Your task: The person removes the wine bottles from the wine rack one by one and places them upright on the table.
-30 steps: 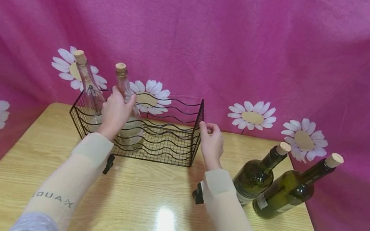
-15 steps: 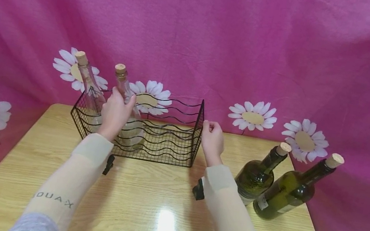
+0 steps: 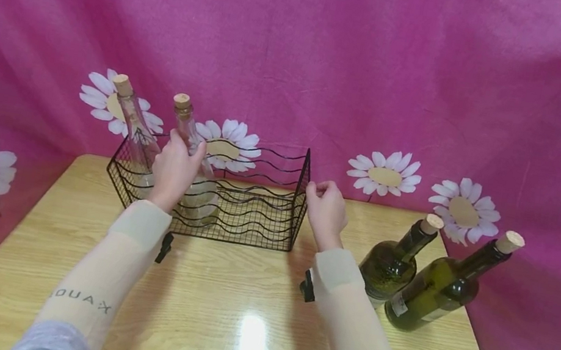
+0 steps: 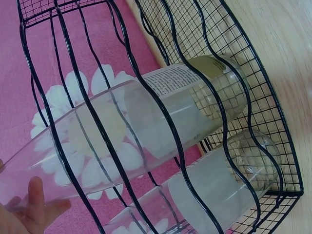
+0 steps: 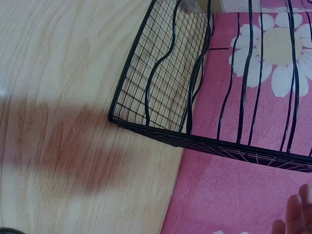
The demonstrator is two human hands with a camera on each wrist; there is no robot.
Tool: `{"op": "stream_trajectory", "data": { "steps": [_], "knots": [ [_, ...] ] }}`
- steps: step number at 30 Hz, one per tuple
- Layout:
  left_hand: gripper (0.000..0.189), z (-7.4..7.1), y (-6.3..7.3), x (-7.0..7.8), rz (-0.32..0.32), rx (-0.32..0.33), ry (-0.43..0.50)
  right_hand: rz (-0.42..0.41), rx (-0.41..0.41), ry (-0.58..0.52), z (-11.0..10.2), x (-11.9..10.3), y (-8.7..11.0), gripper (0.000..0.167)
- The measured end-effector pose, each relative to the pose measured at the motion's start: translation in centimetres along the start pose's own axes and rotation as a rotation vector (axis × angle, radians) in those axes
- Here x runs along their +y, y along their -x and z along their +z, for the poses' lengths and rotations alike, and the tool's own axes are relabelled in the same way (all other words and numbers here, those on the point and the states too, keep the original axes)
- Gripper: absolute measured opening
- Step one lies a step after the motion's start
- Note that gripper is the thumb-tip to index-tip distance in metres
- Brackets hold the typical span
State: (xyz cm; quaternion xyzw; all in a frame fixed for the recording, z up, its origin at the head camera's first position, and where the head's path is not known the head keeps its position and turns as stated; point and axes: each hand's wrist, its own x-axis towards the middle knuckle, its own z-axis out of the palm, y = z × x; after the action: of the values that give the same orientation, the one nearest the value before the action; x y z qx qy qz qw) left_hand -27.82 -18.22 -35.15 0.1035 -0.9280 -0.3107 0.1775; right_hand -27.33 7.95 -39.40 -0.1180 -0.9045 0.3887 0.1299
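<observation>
A black wire rack [image 3: 300, 203] with wavy rods stands on the wooden table [image 3: 213, 312]. Two clear, corked glass bottles lean in its left part. My left hand [image 3: 175, 168] grips the upper body of the inner clear bottle [image 3: 185, 122]; the left wrist view shows fingers [image 4: 36, 195] against its glass [image 4: 161, 117]. Beside it rests the outer clear bottle [image 3: 138, 139], its base [image 4: 261, 161] behind the rods. My right hand [image 3: 327, 211], fingers loosely curled, is just right of the rack's end panel. Its fingertips [image 5: 294, 214] hold nothing in the right wrist view.
Two dark green corked bottles stand to the right, one [image 3: 388, 270] beside my right forearm and the other [image 3: 430, 293] near the table's right edge. A pink curtain [image 3: 298, 66] with white daisies hangs close behind the rack.
My right hand has let go of the rack's right end and shifted slightly right, away from it. My left hand keeps its grip on the clear bottle.
</observation>
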Motion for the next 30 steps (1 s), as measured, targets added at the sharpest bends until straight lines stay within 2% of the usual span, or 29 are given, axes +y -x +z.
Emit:
{"op": "stream_trajectory", "data": {
  "steps": [7, 17, 23, 30],
  "knots": [
    [0.051, -0.05, -0.04, 0.09, -0.009, -0.004, -0.014, -0.012, -0.003, 0.051, -0.01, -0.01, 0.01, 0.033],
    [0.053, -0.11, 0.00, 0.09, -0.008, -0.009, -0.031, -0.046, 0.060, 0.177, 0.11, -0.38, 0.10, 0.033],
    [0.056, -0.07, -0.07, 0.03, -0.007, -0.002, -0.036, -0.065, 0.099, 0.182, 0.25, -0.33, 0.23, 0.032],
    [0.056, -0.08, -0.14, 0.04, -0.004, -0.009, -0.034, -0.033, 0.081, 0.170, 0.27, -0.29, 0.27, 0.035]
  ]
}}
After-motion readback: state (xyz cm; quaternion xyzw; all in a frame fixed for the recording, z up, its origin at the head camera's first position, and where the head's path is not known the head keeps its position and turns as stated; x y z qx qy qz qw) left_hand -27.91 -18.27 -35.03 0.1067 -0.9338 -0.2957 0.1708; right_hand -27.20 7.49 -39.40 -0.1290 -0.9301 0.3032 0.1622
